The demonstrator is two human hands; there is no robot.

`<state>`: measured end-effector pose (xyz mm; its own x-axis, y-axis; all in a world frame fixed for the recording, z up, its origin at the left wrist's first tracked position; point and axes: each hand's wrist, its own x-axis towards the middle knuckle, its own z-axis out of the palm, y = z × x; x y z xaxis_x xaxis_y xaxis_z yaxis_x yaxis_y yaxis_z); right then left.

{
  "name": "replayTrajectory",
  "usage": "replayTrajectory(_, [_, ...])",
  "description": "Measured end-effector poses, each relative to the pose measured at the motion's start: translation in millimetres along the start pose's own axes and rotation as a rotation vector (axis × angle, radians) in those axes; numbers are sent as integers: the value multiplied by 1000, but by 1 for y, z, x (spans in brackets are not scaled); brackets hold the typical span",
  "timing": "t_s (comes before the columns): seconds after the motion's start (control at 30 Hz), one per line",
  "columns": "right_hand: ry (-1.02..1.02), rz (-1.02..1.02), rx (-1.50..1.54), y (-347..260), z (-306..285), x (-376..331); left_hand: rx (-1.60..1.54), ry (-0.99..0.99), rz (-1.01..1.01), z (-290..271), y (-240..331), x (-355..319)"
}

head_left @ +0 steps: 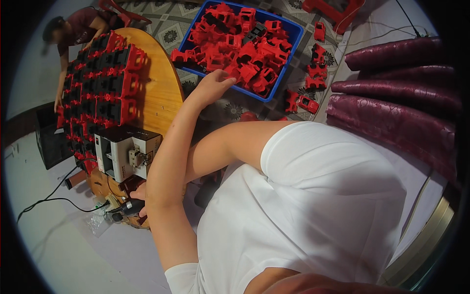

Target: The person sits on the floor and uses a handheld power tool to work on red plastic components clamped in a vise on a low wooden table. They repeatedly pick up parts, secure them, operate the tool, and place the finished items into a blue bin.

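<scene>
Reaching into the blue crate (289,36), the right hand (213,83) rests spread fingers on loose red housings (245,49), gripping none; the left hand (139,196) clasps a black driver (128,207). Assembled units (98,93) already fill the bench (156,93), many housings remain.

patterned floor tiles (171,29), round wooden table (156,93), maroon cushions (391,93) beside a pale wall (34,73).

Red moulded plastic housings (245,46) lie jumbled and heaped in a blue rectangular plastic crate (293,30) on the patterned floor.
</scene>
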<state>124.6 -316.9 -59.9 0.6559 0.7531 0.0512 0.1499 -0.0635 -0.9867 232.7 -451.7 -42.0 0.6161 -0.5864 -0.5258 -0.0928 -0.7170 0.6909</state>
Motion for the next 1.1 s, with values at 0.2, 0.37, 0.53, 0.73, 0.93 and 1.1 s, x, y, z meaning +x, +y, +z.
replayTrajectory(0.2, [-76, -161, 117, -25, 41, 33, -18, 123, 112, -25, 24, -94])
replayTrajectory(0.37, [-209, -128, 380, -103, -11, 59, -148, -140, 176, -68, 108, -228])
replayTrajectory(0.53, [-143, -543, -16, -201, -120, 31, 49, -143, 138, -62, 62, -267])
replayTrajectory(0.73, [456, -915, -251, -242, -170, -4, 642, 655, 64, -103, -15, -175])
replayTrajectory(0.93, [627, -801, -341, -198, -208, -24, 783, 1006, -135, -182, -31, 22])
replayTrajectory(1.1, [449, -736, -112, -185, -158, -25, 1114, 1081, -459, -172, -80, -25])
